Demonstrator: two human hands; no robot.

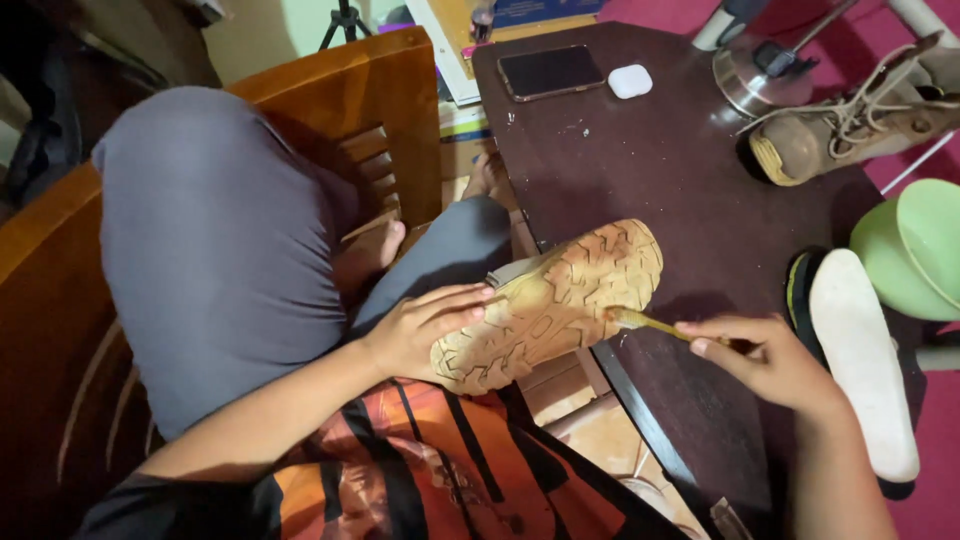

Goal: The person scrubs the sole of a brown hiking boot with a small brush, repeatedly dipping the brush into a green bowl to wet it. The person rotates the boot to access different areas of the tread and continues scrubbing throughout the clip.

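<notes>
My left hand point(425, 325) grips a tan boot point(555, 300) by its side, turned so the cracked, muddy tread faces up. The boot rests at the near edge of a dark wooden table point(640, 170). My right hand point(770, 360) pinches the handle of a small yellowish brush point(645, 321), whose bristle end touches the middle of the sole. I sit with grey-trousered legs crossed on a wooden chair point(380, 110).
A second tan laced boot point(850, 125) lies at the table's far right beside a metal lamp base point(755, 75). A white insole point(865, 360) lies at the right, a green bowl point(915, 250) beyond it. A phone point(552, 72) and white earbud case point(630, 81) sit far back.
</notes>
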